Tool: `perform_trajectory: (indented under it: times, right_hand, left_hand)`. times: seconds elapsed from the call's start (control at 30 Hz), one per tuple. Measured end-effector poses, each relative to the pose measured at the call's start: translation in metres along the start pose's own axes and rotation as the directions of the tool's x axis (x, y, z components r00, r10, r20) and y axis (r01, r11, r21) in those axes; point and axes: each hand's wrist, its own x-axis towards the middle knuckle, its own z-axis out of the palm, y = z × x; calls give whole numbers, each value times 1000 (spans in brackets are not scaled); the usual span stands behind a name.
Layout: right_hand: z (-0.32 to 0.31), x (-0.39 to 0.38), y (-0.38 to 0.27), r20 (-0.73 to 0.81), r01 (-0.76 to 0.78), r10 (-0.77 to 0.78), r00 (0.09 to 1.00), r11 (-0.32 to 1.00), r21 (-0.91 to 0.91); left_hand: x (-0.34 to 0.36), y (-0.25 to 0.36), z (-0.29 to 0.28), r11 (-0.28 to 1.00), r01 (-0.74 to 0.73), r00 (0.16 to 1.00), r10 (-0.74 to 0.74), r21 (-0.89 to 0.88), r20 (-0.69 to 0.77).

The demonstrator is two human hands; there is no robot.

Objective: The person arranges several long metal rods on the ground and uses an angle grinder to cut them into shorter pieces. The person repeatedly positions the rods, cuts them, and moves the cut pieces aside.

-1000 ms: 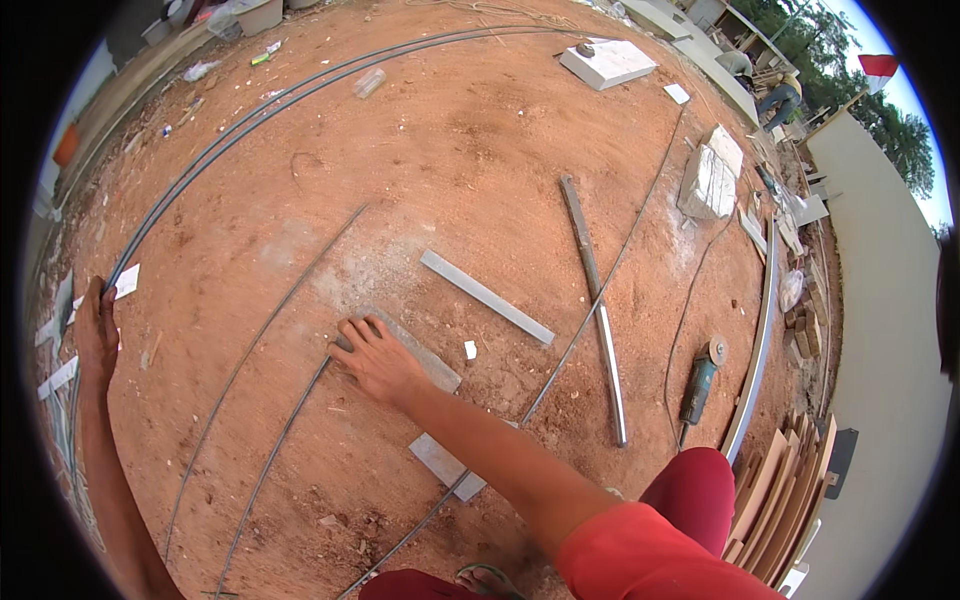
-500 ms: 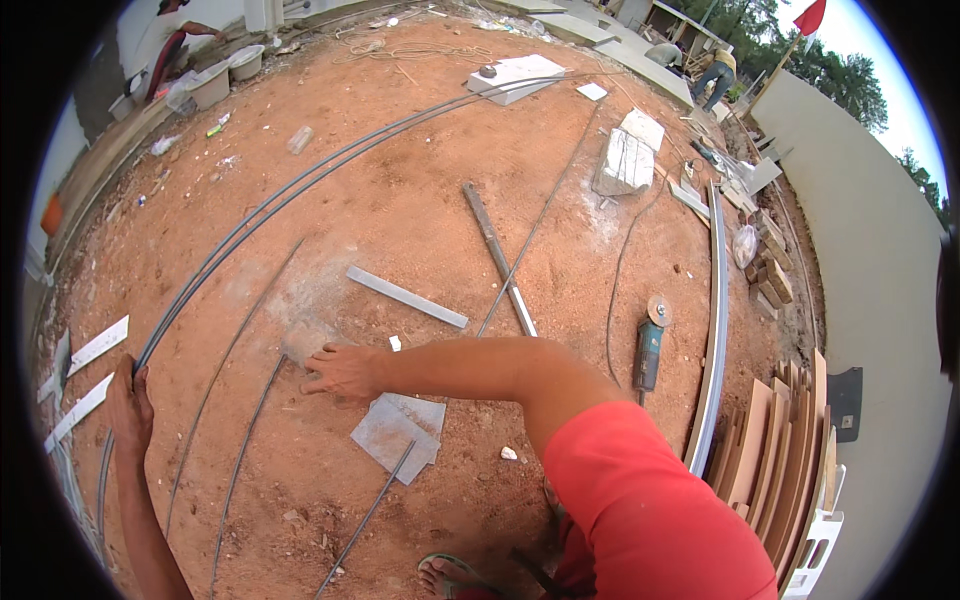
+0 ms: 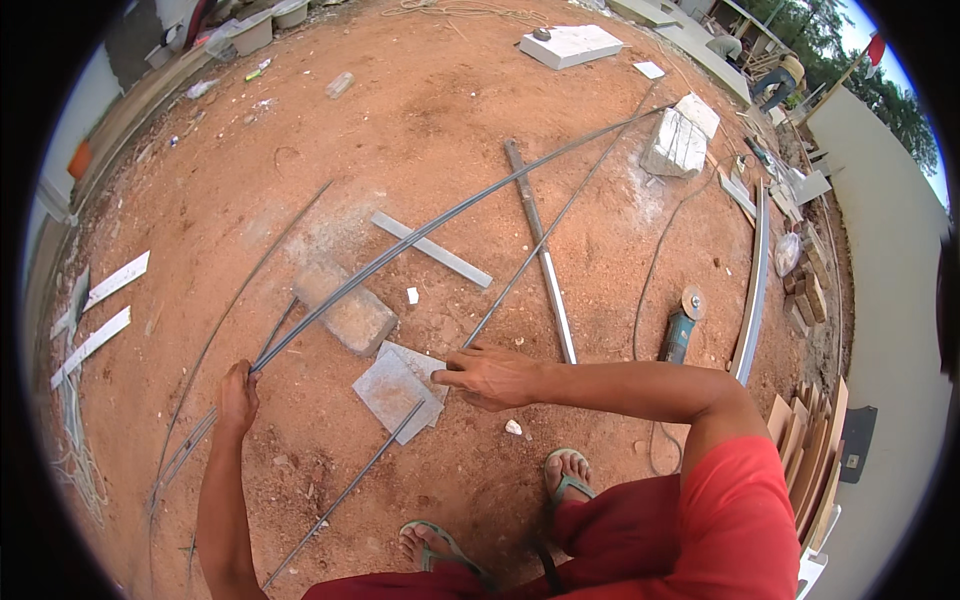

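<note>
My left hand (image 3: 237, 398) is closed around long, thin grey metal rods (image 3: 385, 255), which arc up and right over the ground toward a white block. My right hand (image 3: 490, 378) holds nothing I can see; its fingers are loosely bent and apart, just right of two overlapping grey tile pieces (image 3: 385, 388). One thin rod (image 3: 345, 493) has its upper end on these tiles, while a second rod (image 3: 560, 215) runs away from beside my right fingers. Under the held rods lies a dusty concrete block (image 3: 365, 322). A flat grey bar (image 3: 432, 250) rests beyond it, passing beneath them.
An angle grinder (image 3: 678, 335) with its cord lies on the right. Farther off are a square metal bar (image 3: 540, 255), chipped white blocks (image 3: 678, 145) and a white slab (image 3: 570, 46). Wooden boards (image 3: 825, 450) lean by the right wall. A person (image 3: 782, 80) bends over far behind.
My left hand has moved right with the rods, which now cross over the concrete block. My right hand has pulled back rightward from that block to the tiles' edge. The view has shifted.
</note>
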Motion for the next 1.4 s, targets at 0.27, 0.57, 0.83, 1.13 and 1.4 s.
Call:
perform_trajectory:
  times: [0.27,0.57,0.83,1.13,1.4]
  right_hand:
    - [3,-43,45,-75,-152,146,986,985,-78]
    - [0,-15,110,-286,-251,193,939,950,-185]
    - [-52,56,221,-639,-483,158,753,792,-374]
    - [-93,98,265,-407,-365,233,883,886,-285]
    - [-156,135,249,-624,-376,11,782,806,-457]
  left_hand:
    - [-12,-5,17,999,19,998,-21,-42,-54]
    - [-20,4,42,974,214,962,-223,-72,-160]
    - [-6,4,46,981,186,968,-194,-61,-161]
    - [-1,-15,25,973,166,957,-198,-158,-212]
    - [24,-41,-23,997,53,911,-69,-51,-407]
